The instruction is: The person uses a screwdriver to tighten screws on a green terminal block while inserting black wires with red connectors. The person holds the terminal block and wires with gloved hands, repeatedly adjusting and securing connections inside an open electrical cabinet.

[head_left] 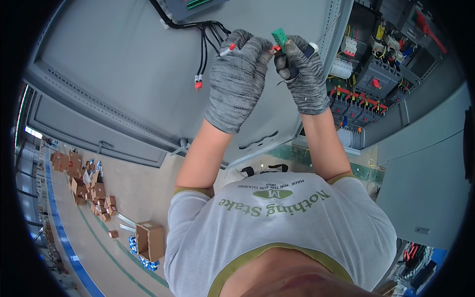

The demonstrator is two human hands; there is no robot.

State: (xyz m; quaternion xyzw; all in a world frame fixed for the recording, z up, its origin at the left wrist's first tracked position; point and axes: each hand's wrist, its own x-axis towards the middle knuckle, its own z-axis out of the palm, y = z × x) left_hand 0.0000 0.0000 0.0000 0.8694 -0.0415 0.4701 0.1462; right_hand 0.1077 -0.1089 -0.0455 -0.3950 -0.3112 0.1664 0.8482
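Both my hands wear grey knit gloves and meet in front of a grey cabinet door [123,64]. My right hand [306,74] is closed on a small green terminal plug [279,36]. Dark parts show among its fingers, and I cannot make out whether they belong to a tool. My left hand [236,76] is closed, its fingertips pinching a wire with a red end [275,48] right against the plug. Another red-and-white wire end [228,50] sticks out over the back of that hand. Black wires [203,52] hang beside it, with red-and-white tips [198,85].
A black cable bundle [170,22] runs along the door towards a grey device with a green strip [199,4]. To the right stands an open cabinet with breakers [378,79] and wiring. Cardboard boxes [149,240] lie on the floor at lower left.
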